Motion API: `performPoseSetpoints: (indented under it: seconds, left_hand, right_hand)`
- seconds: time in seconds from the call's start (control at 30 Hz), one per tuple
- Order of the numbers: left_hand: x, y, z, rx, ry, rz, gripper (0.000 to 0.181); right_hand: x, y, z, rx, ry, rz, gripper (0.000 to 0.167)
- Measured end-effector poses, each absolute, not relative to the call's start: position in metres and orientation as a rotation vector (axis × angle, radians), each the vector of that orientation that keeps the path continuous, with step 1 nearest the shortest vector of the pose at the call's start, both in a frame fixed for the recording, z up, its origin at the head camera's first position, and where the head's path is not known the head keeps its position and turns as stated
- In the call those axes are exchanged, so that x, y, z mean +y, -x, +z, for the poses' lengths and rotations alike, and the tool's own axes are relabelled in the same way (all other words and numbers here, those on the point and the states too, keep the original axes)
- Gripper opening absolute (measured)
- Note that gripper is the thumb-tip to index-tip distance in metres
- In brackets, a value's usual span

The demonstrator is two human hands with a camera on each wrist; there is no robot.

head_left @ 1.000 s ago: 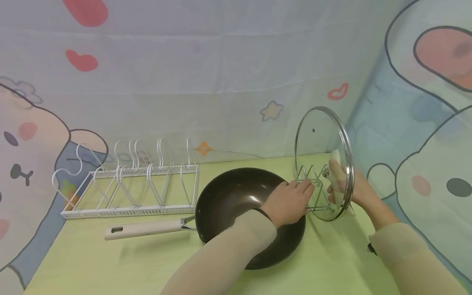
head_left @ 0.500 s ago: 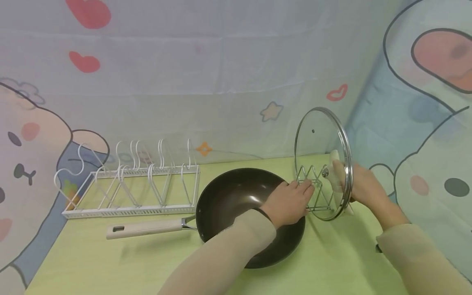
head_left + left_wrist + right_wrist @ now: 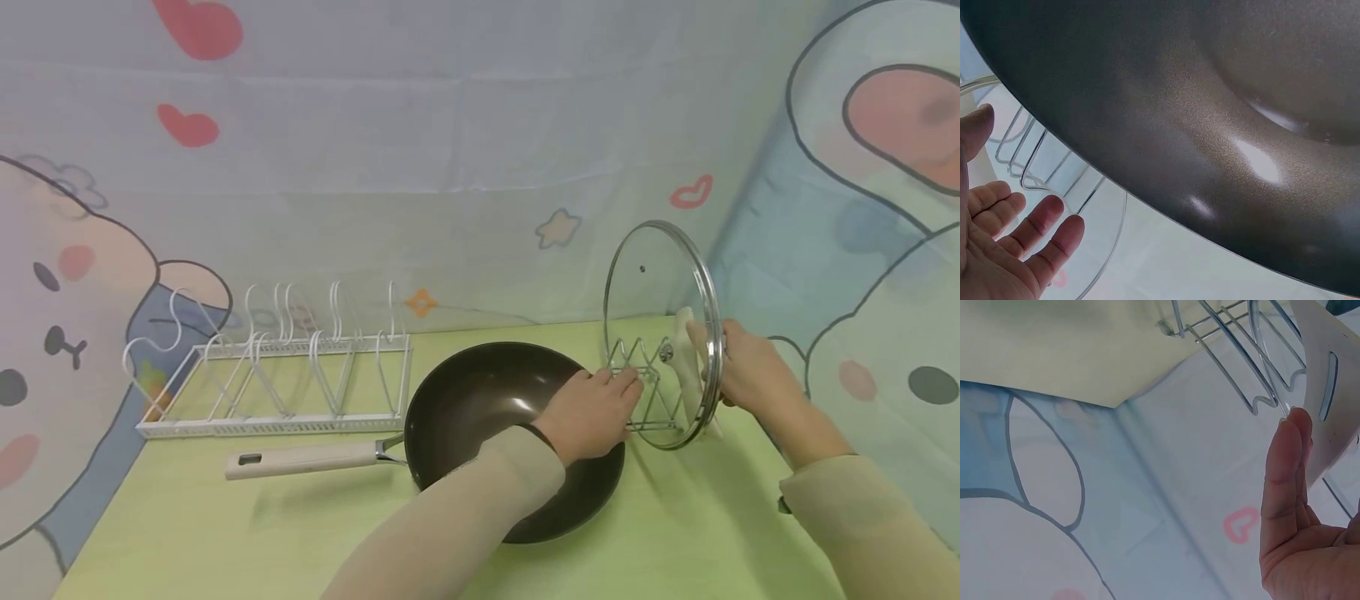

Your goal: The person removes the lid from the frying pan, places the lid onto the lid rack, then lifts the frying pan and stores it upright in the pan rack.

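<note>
A glass lid (image 3: 660,250) with a metal rim stands upright at the small silver wire rack (image 3: 651,425), its pale handle (image 3: 686,358) facing right. My right hand (image 3: 757,375) is at that handle; in the right wrist view its fingers (image 3: 1282,465) are nearly straight beside the pale handle (image 3: 1335,394). Whether they touch it is unclear. My left hand (image 3: 592,412) reaches over the right edge of the dark pan (image 3: 472,400) to the rack's left side. Seen in the left wrist view, the left hand (image 3: 1010,244) has spread, slightly bent fingers near the wires.
A long white rack (image 3: 270,427) with upright loops stands at the back left. The pan's pale handle (image 3: 307,460) points left in front of it. Printed cloth (image 3: 465,150) hangs behind the green table (image 3: 187,517) and along the sides.
My right hand has shifted slightly right, and its fingers have drawn back from around the lid's handle. The left hand, pan and lid keep nearly the same places; the head view has shifted a little.
</note>
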State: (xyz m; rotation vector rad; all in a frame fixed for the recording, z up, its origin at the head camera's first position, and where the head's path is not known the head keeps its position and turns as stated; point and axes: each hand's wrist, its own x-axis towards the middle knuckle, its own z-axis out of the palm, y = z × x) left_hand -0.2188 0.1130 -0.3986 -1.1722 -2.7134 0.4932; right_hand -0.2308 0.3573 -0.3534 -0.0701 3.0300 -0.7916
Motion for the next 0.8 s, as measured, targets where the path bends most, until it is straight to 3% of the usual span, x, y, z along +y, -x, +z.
performPoseSetpoints:
  seconds: [0.27, 0.8]
  left_hand:
    - [0.1108, 0.2174, -0.3996, -2.719, 1.163, 0.511, 0.075]
    - [0.1046, 0.2149, -0.3979, -2.715, 1.182, 0.538, 0.074]
  right_hand:
    - [0.3561, 0.2302, -0.3483, 3.047, 0.062, -0.769, 0.08]
    - [0.3564, 0.2303, -0.3443, 3.071, 0.073, -0.796, 0.082]
